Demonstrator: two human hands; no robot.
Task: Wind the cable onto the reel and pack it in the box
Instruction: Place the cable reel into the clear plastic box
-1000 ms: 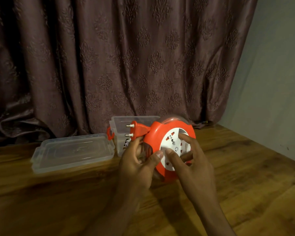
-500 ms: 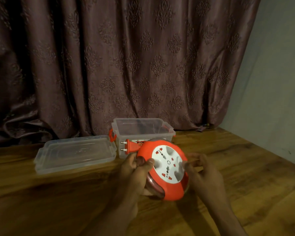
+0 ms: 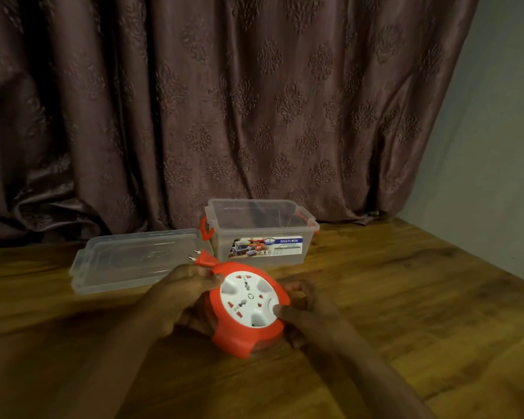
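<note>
Item 1. Reel: round orange housing with a white socket face turned up toward the camera and tilted. It is low over the table, near the frame's centre; its lower edge seems to meet the wood at 6 o'clock, though contact cannot be told for sure. The clear lower drum shows at the bottom rim; the wound cable inside is too dim to make out.

Item 2. Plug: orange, two metal pins pointing to 10 o'clock, projecting from the reel's rim at 11 o'clock, just above the left thumb.

Item 3. Left hand: at 9 o'clock of the reel, fingers curled under the housing, thumb laid on the orange rim; it grips the reel.

Item 4. Right hand: at 3 o'clock of the reel, thumb pressed on the edge of the white face, fingers curled behind the rim; it also grips the reel.

Item 5. Box: clear plastic, lidless, upright, orange clips at both ends, printed label on the near wall. Stands at 12 o'clock of the reel, near it but apart.

Item 6. Lid: clear, lying flat on the table, at 10 o'clock of the reel, just beside the box's left end.

Item 7. Curtain: dark, patterned, hanging behind the table.

Item 8. Wall: plain, at 3 o'clock.
</note>
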